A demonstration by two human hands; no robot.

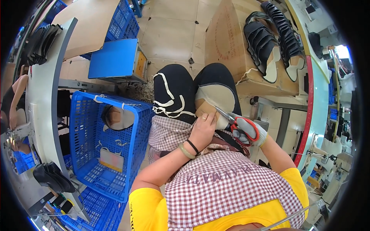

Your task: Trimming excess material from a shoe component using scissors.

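On my lap lies a beige and black shoe upper piece (216, 98). My left hand (203, 130) presses down on its near edge, a ring on one finger and two bands at the wrist. My right hand (250, 133), in a white glove, grips red-handled scissors (236, 122) whose blades reach into the piece beside my left fingers. A checked apron covers my chest and thighs, over a yellow shirt and black trousers.
A blue plastic crate (101, 146) with a few shoe pieces stands at my left. A cardboard box (231, 46) ahead carries rows of black uppers (266, 42). Work tables run along both sides; another person's arm (15, 96) shows at far left.
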